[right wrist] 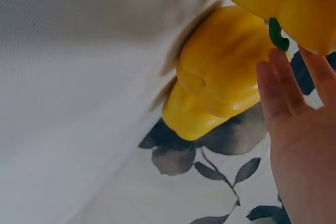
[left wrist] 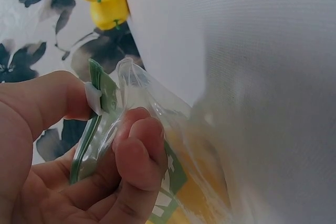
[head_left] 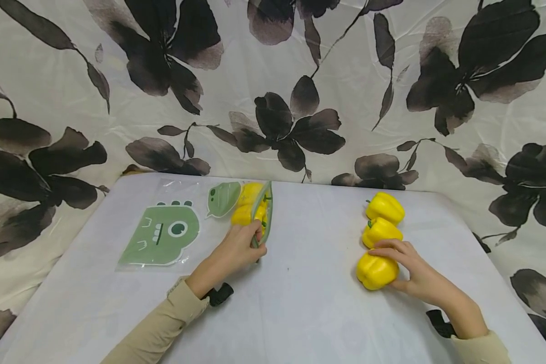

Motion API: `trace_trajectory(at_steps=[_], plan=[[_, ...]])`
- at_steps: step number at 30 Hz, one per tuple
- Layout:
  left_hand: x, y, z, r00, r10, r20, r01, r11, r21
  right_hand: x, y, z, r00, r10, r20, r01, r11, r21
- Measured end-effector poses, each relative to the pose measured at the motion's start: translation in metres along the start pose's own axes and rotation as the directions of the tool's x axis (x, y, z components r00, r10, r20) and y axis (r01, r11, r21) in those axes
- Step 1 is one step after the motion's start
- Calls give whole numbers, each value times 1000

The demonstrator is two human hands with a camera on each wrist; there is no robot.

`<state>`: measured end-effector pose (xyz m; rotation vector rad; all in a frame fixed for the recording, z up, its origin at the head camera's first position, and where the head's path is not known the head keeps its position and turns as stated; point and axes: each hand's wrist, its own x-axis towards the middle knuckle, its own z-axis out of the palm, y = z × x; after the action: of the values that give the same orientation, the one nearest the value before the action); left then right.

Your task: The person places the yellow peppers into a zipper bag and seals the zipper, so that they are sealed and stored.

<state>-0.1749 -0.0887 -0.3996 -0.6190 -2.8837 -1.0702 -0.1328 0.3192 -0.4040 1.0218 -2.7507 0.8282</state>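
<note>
Pinching the green zip edge (head_left: 267,202) of a clear bag (head_left: 203,225), the left hand (head_left: 236,247) kept its thumb against the strip and its other fingers bent beside the film. The bag lay on the white-covered desk (head_left: 314,293), left of the middle, printed with a green one-eyed creature (head_left: 177,232) and a smaller green shape (head_left: 223,199). At least two bagged peppers (head_left: 246,199), both yellow, sat inside, just behind the mouth at its right end.

Well apart, on the desk's right side, three more yellow peppers formed a row. The right hand (head_left: 418,273) gripped the nearest pepper (head_left: 376,271), fingers bent over its far side and thumb at its near side; whether it touched the desk could not be told. Just beyond were the middle pepper (head_left: 382,232) and the far pepper (head_left: 385,208), close together, green stems toward the left. Beige sleeves (head_left: 156,323) covered both forearms, and a floral cloth (head_left: 264,65) rose behind the desk.
</note>
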Motion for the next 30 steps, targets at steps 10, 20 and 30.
trace_trajectory(at_steps=[10, 20, 30], plan=[[0, -1, 0, 1000, -2, 2, 2, 1000, -13, 6, 2, 11, 990, 98, 99, -108, 989, 97], [0, 0, 0, 1000, 0, -2, 0, 1000, -25, 30, -17, 6, 983, 176, 60, -182, 976, 120], [0, -1, 1, 1000, 19, -15, -19, 1000, -16, 83, -47, -3, 958, 280, -56, -251, 920, 303]])
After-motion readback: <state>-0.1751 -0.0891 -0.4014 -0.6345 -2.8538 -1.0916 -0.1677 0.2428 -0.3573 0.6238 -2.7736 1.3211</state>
